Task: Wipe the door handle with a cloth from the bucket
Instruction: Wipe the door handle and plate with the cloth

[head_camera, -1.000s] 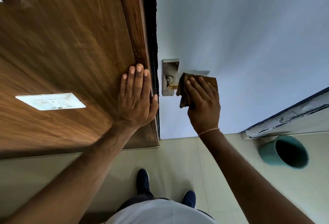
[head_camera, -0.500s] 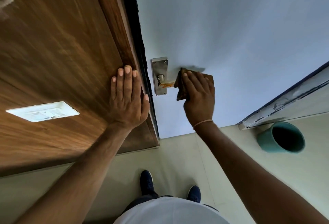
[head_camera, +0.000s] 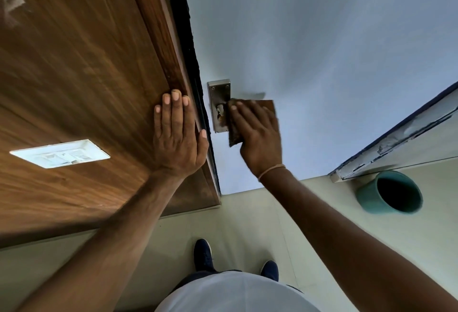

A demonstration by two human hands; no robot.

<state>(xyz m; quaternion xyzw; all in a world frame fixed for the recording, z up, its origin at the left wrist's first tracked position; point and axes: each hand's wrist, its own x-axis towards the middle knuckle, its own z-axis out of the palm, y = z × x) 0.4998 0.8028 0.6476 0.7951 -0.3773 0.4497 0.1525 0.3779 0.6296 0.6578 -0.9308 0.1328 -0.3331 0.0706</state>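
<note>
A steel door handle plate point(head_camera: 217, 93) is fixed on the pale blue door point(head_camera: 309, 51). The lever lies mostly hidden under a brown cloth point(head_camera: 267, 105). My right hand point(head_camera: 259, 135) holds the cloth over the lever, fingers wrapped over it, fingertips close to the plate. My left hand point(head_camera: 177, 135) rests flat with straight fingers on the wooden panel point(head_camera: 74, 76) beside the door's edge. A teal bucket point(head_camera: 390, 191) lies on the floor at the right; its inside looks dark.
A white switch plate point(head_camera: 59, 156) sits on the wooden panel at the left. A chipped white frame point(head_camera: 396, 138) runs along the right above the bucket. My dark shoes point(head_camera: 202, 254) stand on the pale floor close to the door.
My right hand has slid the cloth left along the lever toward the plate, now covering most of it. My left hand stays flat on the wood.
</note>
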